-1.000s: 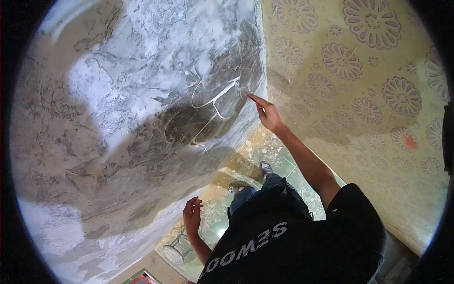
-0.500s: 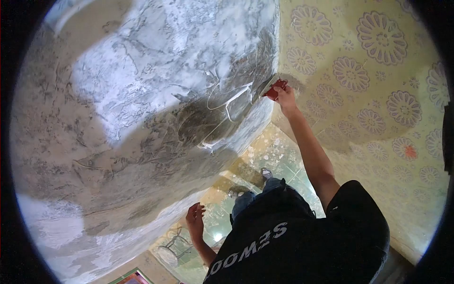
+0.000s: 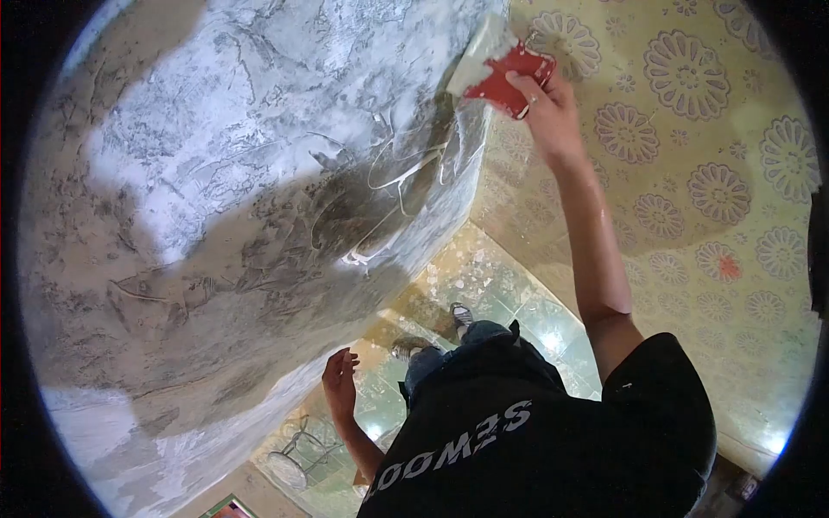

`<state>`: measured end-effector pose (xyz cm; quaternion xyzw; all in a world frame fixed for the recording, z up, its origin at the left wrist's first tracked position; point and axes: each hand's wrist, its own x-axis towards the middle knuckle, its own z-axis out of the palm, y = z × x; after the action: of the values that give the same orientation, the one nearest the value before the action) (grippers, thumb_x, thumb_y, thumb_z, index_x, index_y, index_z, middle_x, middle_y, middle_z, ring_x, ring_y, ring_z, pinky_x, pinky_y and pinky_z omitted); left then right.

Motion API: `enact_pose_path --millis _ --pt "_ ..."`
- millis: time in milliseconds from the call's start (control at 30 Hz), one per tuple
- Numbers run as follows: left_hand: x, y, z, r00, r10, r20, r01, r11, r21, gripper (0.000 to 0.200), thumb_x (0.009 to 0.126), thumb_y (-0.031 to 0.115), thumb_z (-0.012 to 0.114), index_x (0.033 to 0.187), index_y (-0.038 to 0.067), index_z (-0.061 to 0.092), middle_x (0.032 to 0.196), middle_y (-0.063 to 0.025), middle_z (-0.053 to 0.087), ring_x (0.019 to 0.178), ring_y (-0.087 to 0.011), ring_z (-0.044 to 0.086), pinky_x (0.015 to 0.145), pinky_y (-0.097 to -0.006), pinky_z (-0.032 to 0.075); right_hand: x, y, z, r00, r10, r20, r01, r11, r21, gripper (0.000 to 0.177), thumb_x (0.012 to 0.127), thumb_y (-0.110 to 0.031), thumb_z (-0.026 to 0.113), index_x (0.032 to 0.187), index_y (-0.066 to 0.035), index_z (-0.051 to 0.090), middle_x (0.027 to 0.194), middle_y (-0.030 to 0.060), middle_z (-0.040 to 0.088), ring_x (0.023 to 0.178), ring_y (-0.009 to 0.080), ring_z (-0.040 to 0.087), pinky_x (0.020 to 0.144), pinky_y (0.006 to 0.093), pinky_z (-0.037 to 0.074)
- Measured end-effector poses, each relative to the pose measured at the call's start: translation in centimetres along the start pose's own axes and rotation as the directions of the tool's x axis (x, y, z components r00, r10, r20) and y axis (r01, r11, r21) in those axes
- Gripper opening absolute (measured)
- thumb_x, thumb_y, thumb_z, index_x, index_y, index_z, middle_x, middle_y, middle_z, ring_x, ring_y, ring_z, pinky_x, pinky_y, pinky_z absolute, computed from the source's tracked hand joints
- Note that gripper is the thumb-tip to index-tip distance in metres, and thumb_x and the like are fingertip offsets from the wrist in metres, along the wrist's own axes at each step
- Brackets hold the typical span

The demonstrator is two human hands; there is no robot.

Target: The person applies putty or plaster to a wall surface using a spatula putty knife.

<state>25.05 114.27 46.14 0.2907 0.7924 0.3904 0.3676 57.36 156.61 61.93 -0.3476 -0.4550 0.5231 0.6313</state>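
My right hand grips a putty spreader by its red handle. The wide pale blade lies against or very near the plastered wall, close to the corner with the patterned wall; contact is hard to judge. Below the tool, wet-looking ridges of putty curl over a darker patch of plaster. Down at the lower left, my left hand hangs near the base of the plastered wall, its fingers loosely bent and apart, holding nothing.
A yellowish wall with raised flower shapes meets the plaster at the corner. My shoes stand on a green tiled floor spotted with white. A stool with a round seat is at the lower left, near a framed item.
My right hand has moved the spreader upward along the corner, and its blade now shows broadside. My left hand stays low; the view has shifted slightly.
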Motion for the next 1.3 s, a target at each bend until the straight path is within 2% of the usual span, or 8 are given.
enact_pose_path --millis 67,200,500,700,767,800,867,1300 --pt "0.4 0.0 -0.4 1.0 0.03 0.005 -0.03 1.0 0.006 0.031 0.102 0.025 0.059 0.12 0.0 0.064 0.102 -0.0107 0.071 0.092 -0.0181 0.068 0.08 -0.0318 0.053 1.0 -1.0 -1.3 0.939 -0.303 0.159 0.343 0.828 -0.444 0.02 0.097 -0.006 0.056 0.111 0.005 0.065 0.097 0.0074 0.071 0.086 0.0121 0.064 0.08 0.0288 0.052" --pt "0.7 -0.7 -1.1 0.995 0.103 -0.004 -0.103 0.995 -0.017 0.034 0.102 0.029 0.058 0.121 0.001 0.063 0.101 -0.01 0.071 0.091 -0.018 0.068 0.079 -0.0319 0.053 1.5 1.6 -1.2 0.803 -0.526 0.282 0.572 0.546 -0.613 0.04 0.094 0.005 0.05 0.13 -0.006 0.062 0.116 0.0136 0.072 0.103 0.0275 0.071 0.092 0.0316 0.051" --pt "-1.1 -0.7 -1.7 1.0 0.014 -0.028 -0.012 0.998 0.067 0.031 0.102 0.026 0.059 0.12 0.001 0.064 0.1 -0.0096 0.072 0.09 -0.0185 0.069 0.078 -0.0311 0.053 -3.4 11.8 -4.2 0.702 -0.455 0.548 0.712 0.475 -0.517 0.058 0.077 0.011 0.059 0.131 -0.012 0.064 0.137 0.0124 0.06 0.132 0.032 0.053 0.113 0.0393 0.041" --pt "-0.9 0.5 -1.5 0.997 0.082 0.003 -0.081 0.988 0.132 0.034 0.102 0.03 0.059 0.119 0.001 0.064 0.1 -0.0104 0.071 0.089 -0.0191 0.069 0.077 -0.0315 0.054 -9.0 18.2 -5.8 0.849 -0.13 0.512 0.428 0.737 -0.523 0.05 0.086 0.012 0.056 0.129 -0.013 0.065 0.127 0.0123 0.066 0.121 0.0262 0.061 0.098 0.0343 0.053" --pt "-1.2 1.2 -1.6 0.998 0.064 -0.023 -0.061 0.992 0.107 0.033 0.102 0.028 0.059 0.12 0.001 0.064 0.101 -0.0104 0.071 0.09 -0.0186 0.069 0.078 -0.0311 0.053 -8.0 23.8 -8.5 0.97 -0.222 0.104 0.241 0.785 -0.571 0.035 0.094 0.007 0.054 0.126 -0.004 0.064 0.118 0.0154 0.069 0.108 0.0217 0.066 0.089 0.0313 0.054" --pt "-1.3 1.4 -1.6 0.998 0.049 -0.042 -0.046 0.996 0.075 0.032 0.102 0.025 0.059 0.12 0.0 0.064 0.101 -0.0104 0.071 0.091 -0.018 0.068 0.078 -0.0308 0.053 -7.2 24.7 -7.7 0.988 -0.128 -0.082 0.11 0.973 -0.203 0.022 0.1 -0.002 0.053 0.117 0.004 0.064 0.102 0.0137 0.071 0.092 0.0166 0.067 0.084 0.0301 0.054" --pt "-1.7 0.9 -1.8 0.998 0.043 -0.042 -0.039 0.995 0.09 0.034 0.102 0.028 0.059 0.121 0.001 0.064 0.101 -0.0103 0.071 0.091 -0.0184 0.068 0.078 -0.0312 0.053 -7.2 25.3 -8.3 0.974 0.189 -0.124 -0.199 0.977 -0.079 0.016 0.1 -0.004 0.055 0.111 0.003 0.065 0.094 0.0074 0.069 0.084 0.0143 0.067 0.076 0.0292 0.056" --pt "-3.8 0.2 -1.4 0.997 -0.017 -0.081 0.024 0.996 0.082 0.036 0.101 0.03 0.06 0.122 0.001 0.063 0.101 -0.0105 0.071 0.091 -0.0195 0.069 0.078 -0.0324 0.053 -7.7 24.6 -3.3 0.949 0.279 -0.145 -0.259 0.955 0.144 0.012 0.099 -0.006 0.056 0.106 0.001 0.063 0.091 0.0038 0.065 0.075 0.0124 0.063 0.068 0.0279 0.054"
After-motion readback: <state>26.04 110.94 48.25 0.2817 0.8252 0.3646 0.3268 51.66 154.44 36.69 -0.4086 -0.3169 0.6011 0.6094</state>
